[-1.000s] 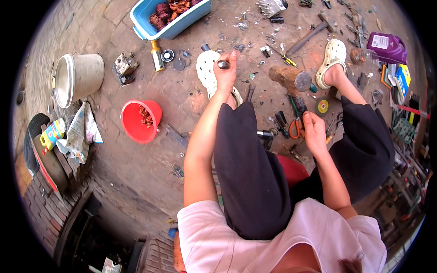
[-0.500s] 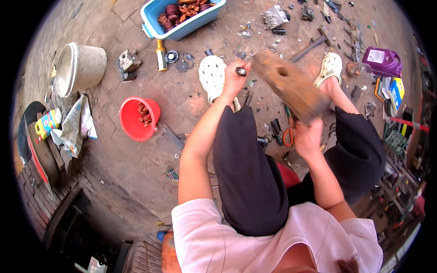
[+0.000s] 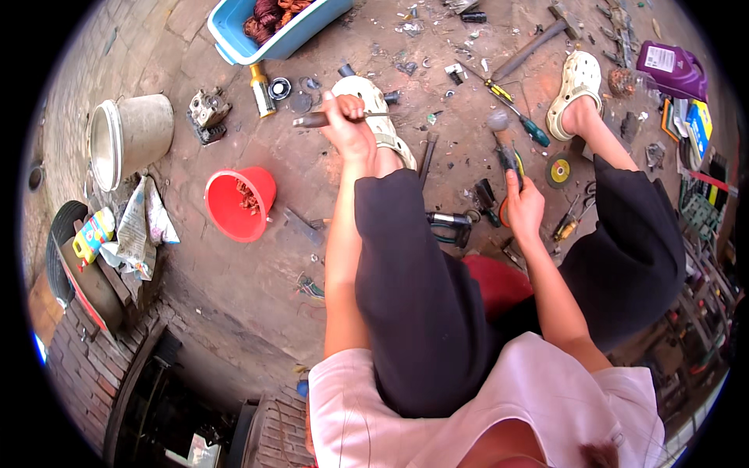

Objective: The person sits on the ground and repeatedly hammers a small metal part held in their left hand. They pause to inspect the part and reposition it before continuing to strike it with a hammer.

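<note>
My left hand [image 3: 351, 132] is closed round a screwdriver-like tool with a brown handle [image 3: 312, 119]. Its thin metal shaft points to the right, over one of the cream clogs [image 3: 360, 92]; its tip is too fine to make out. Farther right, my right hand [image 3: 524, 207] grips the handle of a hammer [image 3: 503, 142], whose round grey end is smeared by motion. Beneath that hand, orange-handled scissors or pliers are partly hidden. A green-handled screwdriver [image 3: 534, 130] and a yellow cutting disc [image 3: 559, 170] lie beside the hammer.
A red bucket [image 3: 272, 191] with copper-coloured scraps stands left, near a white bucket [image 3: 148, 139]. Wound coils fill a blue tub [image 3: 290, 37] at the far side. Another hammer [image 3: 532, 51], a purple jug [image 3: 672, 72], a power tool [image 3: 451, 228] and a metal part [image 3: 207, 115] lie around.
The hammer in my right hand has come down from a raised position. My left hand has moved left, and its tool has turned from end-on to sideways. The whole view has shifted slightly.
</note>
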Available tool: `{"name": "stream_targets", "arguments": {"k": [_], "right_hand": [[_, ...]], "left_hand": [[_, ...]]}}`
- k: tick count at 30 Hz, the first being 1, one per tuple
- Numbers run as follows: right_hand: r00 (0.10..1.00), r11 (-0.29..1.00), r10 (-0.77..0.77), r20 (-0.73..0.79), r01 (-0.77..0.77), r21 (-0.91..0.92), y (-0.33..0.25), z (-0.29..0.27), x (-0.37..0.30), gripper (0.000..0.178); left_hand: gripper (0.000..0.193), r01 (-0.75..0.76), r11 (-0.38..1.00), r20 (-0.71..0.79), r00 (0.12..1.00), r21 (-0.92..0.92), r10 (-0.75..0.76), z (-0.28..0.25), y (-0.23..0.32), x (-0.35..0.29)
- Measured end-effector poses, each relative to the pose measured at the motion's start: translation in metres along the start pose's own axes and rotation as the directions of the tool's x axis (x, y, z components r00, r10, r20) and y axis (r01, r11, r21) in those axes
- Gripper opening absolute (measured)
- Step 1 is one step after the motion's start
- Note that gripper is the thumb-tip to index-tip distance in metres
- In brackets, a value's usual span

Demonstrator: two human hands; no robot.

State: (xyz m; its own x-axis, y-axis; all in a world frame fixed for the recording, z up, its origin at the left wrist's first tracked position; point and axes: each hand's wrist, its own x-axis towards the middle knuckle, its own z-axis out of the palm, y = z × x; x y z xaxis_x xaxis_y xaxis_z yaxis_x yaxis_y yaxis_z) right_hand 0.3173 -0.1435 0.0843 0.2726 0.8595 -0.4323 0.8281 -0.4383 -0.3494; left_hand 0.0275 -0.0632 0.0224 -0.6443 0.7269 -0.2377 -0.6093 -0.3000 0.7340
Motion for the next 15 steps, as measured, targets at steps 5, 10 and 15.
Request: {"name": "stream_targets", "arguments": {"k": [5, 10, 15], "right_hand": [[0.998, 0.968, 0.007, 0.06, 0.009, -0.252, 0.029, 0.03, 0.0, 0.053], [0.992, 0.976, 0.006, 0.127, 0.022, -0.215, 0.034, 0.052, -0.015, 0.042], [0.961, 0.955, -0.272, -0.055, 0.263, -0.135, 0.021, 0.056, -0.003, 0.03]], "left_hand": [[0.035, -0.073, 0.997, -0.096, 0.993, 0.014, 0.074, 0.007, 0.023, 0.002], [0.031, -0.333, 0.877, -0.095, 0.918, 0.346, 0.386, 0.012, 0.098, -0.019], [0.026, 0.05, 0.569, -0.243, 0.932, 0.821, 0.269, -0.051, 0.11, -0.04]]}}
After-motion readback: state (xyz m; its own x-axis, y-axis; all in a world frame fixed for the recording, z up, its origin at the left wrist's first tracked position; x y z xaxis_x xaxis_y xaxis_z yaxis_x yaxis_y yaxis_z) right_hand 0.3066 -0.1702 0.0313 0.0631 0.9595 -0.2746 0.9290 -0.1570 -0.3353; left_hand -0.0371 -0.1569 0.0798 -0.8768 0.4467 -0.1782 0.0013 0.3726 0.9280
